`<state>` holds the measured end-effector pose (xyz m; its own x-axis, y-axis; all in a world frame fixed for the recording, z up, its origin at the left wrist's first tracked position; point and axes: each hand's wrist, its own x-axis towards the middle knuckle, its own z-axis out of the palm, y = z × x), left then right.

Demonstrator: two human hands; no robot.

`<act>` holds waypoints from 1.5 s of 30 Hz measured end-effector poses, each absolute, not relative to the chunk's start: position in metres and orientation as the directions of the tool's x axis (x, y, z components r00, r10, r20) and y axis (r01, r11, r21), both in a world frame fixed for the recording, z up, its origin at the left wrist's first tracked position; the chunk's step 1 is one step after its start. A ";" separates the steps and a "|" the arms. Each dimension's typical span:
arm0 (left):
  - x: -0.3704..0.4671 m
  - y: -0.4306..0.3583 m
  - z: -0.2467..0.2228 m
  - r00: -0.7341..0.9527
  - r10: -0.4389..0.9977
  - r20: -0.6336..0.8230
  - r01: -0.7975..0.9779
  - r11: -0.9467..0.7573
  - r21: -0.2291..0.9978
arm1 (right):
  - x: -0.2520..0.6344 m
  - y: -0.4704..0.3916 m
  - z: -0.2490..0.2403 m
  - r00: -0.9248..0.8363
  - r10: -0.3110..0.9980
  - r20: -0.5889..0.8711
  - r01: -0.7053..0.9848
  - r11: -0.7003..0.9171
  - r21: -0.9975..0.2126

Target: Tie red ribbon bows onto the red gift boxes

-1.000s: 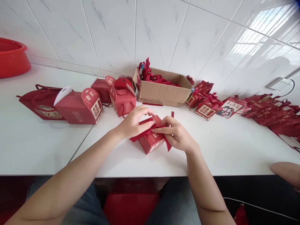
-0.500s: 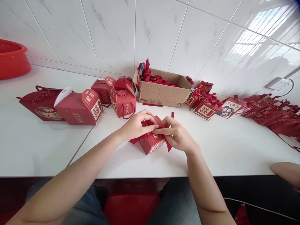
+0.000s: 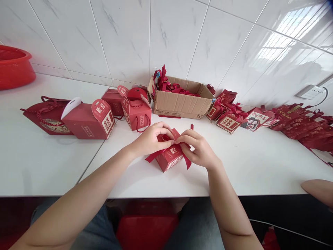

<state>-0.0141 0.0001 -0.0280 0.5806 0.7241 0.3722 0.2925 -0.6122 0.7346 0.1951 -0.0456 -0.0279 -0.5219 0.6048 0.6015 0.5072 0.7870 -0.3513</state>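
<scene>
A small red gift box (image 3: 166, 160) with pale lettering sits on the white table in front of me. Dark red ribbon (image 3: 156, 156) lies across its top, its loose ends hanging over both sides. My left hand (image 3: 157, 139) pinches the ribbon at the top of the box, thumb and fingers close together. From the other side my right hand (image 3: 196, 147) grips the ribbon too, its fingertips meeting those of the left. The exact knot or loop between the fingers is hidden.
Behind the box stands an open cardboard box (image 3: 182, 104) full of red ribbon. Several red boxes (image 3: 85, 119) stand at left, near a red basin (image 3: 15, 69). Ribboned boxes (image 3: 229, 122) and red bags (image 3: 299, 121) line the right. Another person's arm (image 3: 318, 191) rests at the right edge.
My right fingers have shifted slightly upward and straightened along the ribbon, uncovering more of the box's front lettering. The left hand has barely moved, and the box stays in place.
</scene>
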 end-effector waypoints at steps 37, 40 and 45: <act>-0.020 0.003 -0.015 0.466 0.812 0.351 0.425 -0.553 0.716 | 0.198 -0.043 -0.031 -0.513 0.581 0.632 0.515 0.797 -0.316; -0.020 0.002 -0.014 0.470 0.821 0.325 0.399 -0.526 0.751 | 0.198 -0.043 -0.030 -0.528 0.582 0.618 0.514 0.799 -0.314; -0.018 0.001 -0.015 0.442 0.829 0.343 0.389 -0.522 0.759 | 0.197 -0.044 -0.028 -0.547 0.580 0.604 0.502 0.804 -0.317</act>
